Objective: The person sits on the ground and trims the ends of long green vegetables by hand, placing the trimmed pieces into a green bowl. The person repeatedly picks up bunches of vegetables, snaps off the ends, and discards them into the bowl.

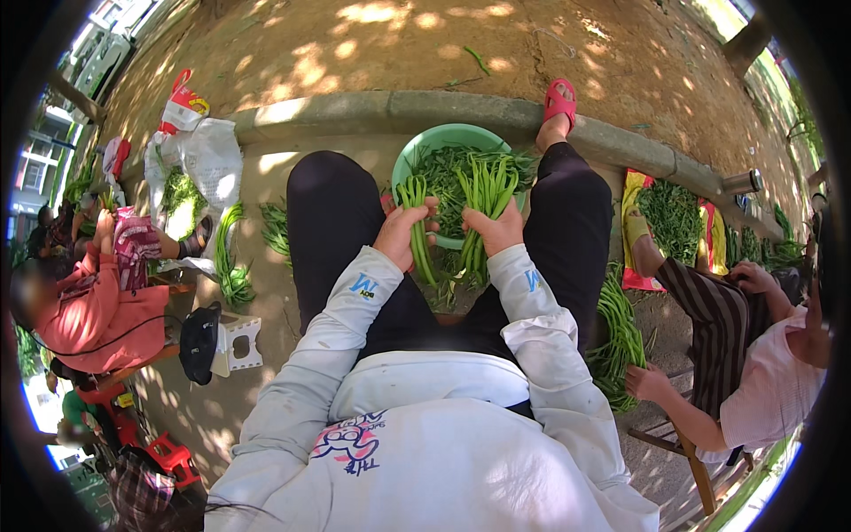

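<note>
My left hand is closed around a bunch of slender green vegetable stalks, its fingers wrapped behind them. A second, thicker bunch of green stalks sits in the grip of my right hand, with the thumb across its front. Both bunches stand roughly upright, side by side and apart. Beneath and beyond them, between my knees, is a light green plastic tub holding a heap of narrow green leaves and trimmings. The lower part of the tub is partly hidden by the stalks and my hands.
A concrete kerb runs behind the tub. More long stalks lie at right and left. A person at right touches the right pile; another sits at left. A white folding stool and a metal flask are in view.
</note>
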### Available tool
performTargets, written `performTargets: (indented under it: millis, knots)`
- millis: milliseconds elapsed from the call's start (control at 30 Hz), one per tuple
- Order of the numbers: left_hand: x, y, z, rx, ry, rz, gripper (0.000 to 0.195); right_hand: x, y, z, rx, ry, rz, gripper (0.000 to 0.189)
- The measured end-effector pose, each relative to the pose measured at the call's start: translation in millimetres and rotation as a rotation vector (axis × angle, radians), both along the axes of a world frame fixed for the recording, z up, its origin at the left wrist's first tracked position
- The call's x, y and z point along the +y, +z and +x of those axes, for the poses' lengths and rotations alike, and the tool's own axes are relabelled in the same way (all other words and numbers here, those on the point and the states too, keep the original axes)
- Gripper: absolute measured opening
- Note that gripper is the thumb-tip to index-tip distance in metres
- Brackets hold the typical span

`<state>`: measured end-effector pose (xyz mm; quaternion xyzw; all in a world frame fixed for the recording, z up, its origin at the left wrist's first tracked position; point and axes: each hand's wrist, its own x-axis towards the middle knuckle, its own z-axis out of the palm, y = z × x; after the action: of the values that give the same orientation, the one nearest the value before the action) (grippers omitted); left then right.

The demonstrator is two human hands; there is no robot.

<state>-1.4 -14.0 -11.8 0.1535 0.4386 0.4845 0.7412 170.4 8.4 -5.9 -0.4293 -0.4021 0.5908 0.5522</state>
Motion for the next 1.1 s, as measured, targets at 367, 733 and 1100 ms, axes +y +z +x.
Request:
performTargets:
  millis: [367,733,1100]
  knots:
    - [-4,6,6,-0.123,-0.078,0.051,0.029,-10,-12,-13,-0.180,0.190,0.047,0.055]
    - [-3,15,10,-0.159,-0.115,0.085,0.039,-7,-9,-8,-0.031,0.018,-0.026,0.046]
    - [-1,10,9,-0.219,-0.156,0.180,0.050,-7,-11,-14,-0.110,0.215,0.081,0.055]
